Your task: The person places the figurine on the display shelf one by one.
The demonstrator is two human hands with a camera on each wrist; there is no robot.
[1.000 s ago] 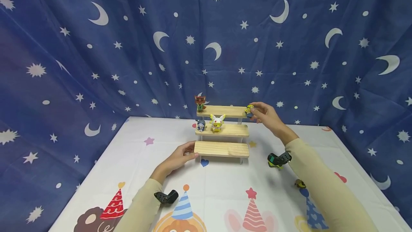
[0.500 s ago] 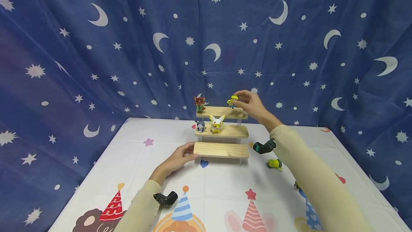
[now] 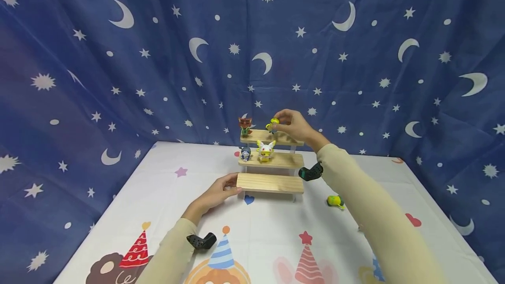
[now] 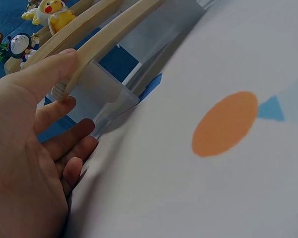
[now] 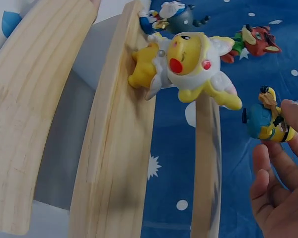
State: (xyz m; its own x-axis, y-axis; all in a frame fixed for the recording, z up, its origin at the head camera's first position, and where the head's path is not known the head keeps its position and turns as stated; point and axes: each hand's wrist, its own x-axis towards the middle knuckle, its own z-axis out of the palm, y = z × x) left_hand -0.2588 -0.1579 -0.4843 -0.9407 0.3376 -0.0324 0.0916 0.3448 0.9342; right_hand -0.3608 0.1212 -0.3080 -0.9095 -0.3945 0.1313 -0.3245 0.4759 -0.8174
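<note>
Right hand [image 3: 296,126], just right of centre in the head view, and its grip is drawn in snug on a Minion figure [image 5: 268,119], thumb one side, fingertips the other. They've got it by the yellow upper body, leaving the blue base free and turned toward the top shelf [image 3: 289,138]; a sensible choice, I'd say, for keeping its feet unobstructed. Right wrist view: there's daylight between base and wood, so no contact there.

Down to the left of centre, left hand [image 3: 214,195], pinching the end of the bottom shelf [image 3: 270,183], thumb above, index finger beneath, the others curled loosely by the clear support [image 4: 102,96]. Looks like steadying work on what is probably a light stand.

Fox figure [image 3: 245,127] upright at the top shelf's left end; below it, the dark-hooded figure [image 3: 246,154] and Pikachu figure [image 3: 266,151] side by side on the middle shelf [image 3: 288,159], fronts outward, presumably for display. And lower right, a yellow-green figure [image 3: 334,201] lies on its side on the bench [image 3: 323,240], well apart from the shelves.
</note>
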